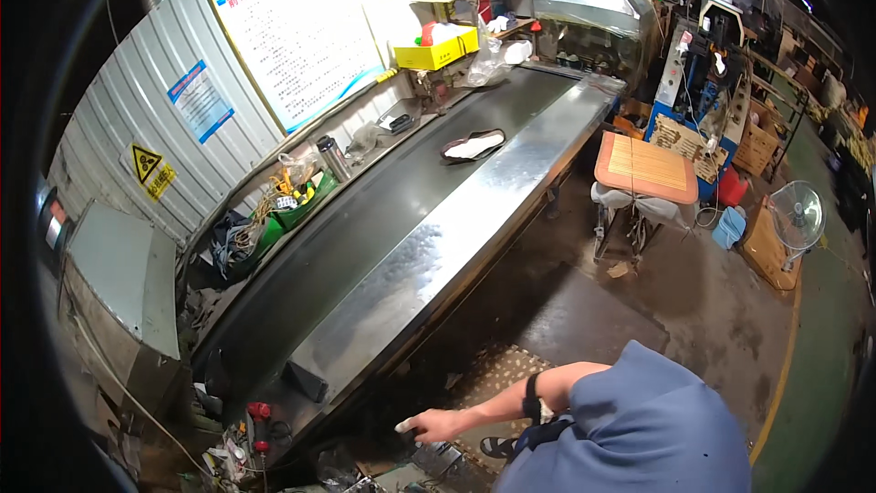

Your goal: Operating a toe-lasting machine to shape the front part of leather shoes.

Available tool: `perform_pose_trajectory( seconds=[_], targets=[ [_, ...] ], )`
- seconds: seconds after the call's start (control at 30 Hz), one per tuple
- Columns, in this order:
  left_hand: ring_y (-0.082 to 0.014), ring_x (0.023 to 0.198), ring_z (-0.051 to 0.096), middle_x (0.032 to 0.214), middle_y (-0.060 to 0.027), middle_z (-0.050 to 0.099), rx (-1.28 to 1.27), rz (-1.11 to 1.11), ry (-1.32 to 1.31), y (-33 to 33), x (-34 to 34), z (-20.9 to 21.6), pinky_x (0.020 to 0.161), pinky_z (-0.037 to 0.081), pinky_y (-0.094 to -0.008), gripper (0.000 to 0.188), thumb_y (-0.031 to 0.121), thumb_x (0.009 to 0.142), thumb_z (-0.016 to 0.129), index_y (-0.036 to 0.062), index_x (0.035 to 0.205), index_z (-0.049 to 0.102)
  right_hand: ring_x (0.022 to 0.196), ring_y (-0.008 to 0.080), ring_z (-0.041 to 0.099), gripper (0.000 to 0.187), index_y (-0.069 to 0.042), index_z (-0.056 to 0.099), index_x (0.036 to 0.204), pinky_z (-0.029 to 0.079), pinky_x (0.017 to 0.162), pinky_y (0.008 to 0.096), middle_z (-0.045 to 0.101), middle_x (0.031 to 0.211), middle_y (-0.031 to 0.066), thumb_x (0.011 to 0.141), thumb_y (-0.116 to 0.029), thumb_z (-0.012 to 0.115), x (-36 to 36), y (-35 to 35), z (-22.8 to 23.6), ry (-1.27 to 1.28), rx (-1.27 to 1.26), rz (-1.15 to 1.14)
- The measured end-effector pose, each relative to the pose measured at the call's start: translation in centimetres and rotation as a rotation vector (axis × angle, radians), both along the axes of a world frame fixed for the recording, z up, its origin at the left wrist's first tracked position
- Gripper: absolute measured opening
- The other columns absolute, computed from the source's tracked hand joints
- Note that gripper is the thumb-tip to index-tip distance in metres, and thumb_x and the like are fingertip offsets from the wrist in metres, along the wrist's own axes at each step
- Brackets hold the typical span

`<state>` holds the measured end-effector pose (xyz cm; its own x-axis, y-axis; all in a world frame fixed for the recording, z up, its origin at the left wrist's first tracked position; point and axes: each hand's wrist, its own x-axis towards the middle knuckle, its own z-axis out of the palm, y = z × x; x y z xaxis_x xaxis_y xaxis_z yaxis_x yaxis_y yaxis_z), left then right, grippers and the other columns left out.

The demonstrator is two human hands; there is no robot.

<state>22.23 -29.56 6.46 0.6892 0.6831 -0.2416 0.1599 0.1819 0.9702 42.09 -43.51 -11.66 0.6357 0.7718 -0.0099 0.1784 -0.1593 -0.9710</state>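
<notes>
My right hand (432, 425) reaches out to the left at the lower middle, beside the near edge of a conveyor. Its fingers look loosely stretched, and the foremost fingertip is white, perhaps from a cover. Nothing clearly sits in its grasp. The forearm carries a black band (531, 396) near the elbow, below a blue-grey sleeve (639, 393). My left hand is out of view. On the conveyor's dark belt (365, 236), far from the hand, lies a dark shoe part with a white insert (474, 146). A shiny metal ledge (429, 251) runs along the belt's near side.
A red tool (261, 413) and clutter lie at lower left. Behind the belt stand a green bin (297, 212), a flask (333, 158) and a yellow box (438, 50). A stool with a wooden mat (646, 167), a blue machine (698, 96) and a fan (796, 212) are at right.
</notes>
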Motion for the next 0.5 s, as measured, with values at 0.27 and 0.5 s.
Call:
perform_pose_trajectory(
  seconds=[0.27, 0.5],
  targets=[
    [-0.0244, 0.100, 0.064, 0.113, -0.0161, 0.065, 0.081, 0.355, -0.038, 7.4, -10.3, 4.4, 0.089, 0.055, -0.0382, 0.030, 0.011, 0.097, 0.061, -0.0065, 0.122, 0.060, 0.084, 0.0294, 0.067, 0.047, 0.001, 0.055, 0.133, 0.052, 0.076, 0.0406, 0.069, 0.095, 0.0172, 0.090, -0.017, 0.061, -1.8, 12.0, 9.1, 0.001, 0.104, 0.203],
    [-0.0251, 0.102, 0.064, 0.114, -0.0166, 0.065, 0.038, 0.419, -0.070, 9.3, -11.4, 5.3, 0.090, 0.055, -0.0393, 0.030, 0.013, 0.098, 0.060, -0.0055, 0.121, 0.061, 0.097, 0.0234, 0.063, 0.097, -0.017, -0.002, 0.161, 0.055, 0.072, 0.0378, 0.049, 0.139, 0.0204, 0.096, -0.060, 0.055, -1.0, 16.9, 12.1, 0.551, 0.153, 0.343]
  ],
)
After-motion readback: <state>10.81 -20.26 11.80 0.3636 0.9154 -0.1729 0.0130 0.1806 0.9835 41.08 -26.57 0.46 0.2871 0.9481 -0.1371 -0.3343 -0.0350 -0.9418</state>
